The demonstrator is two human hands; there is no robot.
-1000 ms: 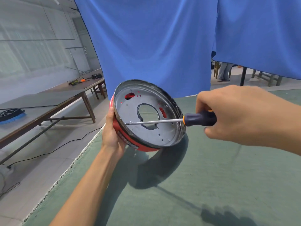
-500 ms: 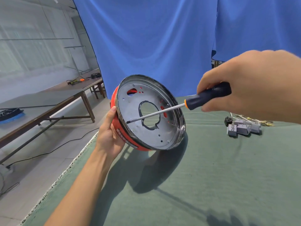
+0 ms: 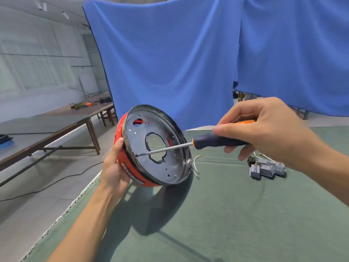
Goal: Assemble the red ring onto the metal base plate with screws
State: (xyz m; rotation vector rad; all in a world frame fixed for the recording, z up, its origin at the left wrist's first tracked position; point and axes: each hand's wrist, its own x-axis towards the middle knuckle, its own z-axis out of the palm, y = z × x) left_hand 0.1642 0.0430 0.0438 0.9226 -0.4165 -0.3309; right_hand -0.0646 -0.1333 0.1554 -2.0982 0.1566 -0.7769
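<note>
Left hand grips red ring; right hand holds screwdriver, tip seemingly on base plate.

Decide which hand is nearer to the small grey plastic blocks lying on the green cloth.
Right. The right hand hangs just above the small grey plastic blocks; the left hand is far across.

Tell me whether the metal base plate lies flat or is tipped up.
Tipped up: the round metal base plate stands nearly on edge, held off the green table cloth by the left hand.

red ring sits behind tilted, shiny metal base plate with central hole.
</note>
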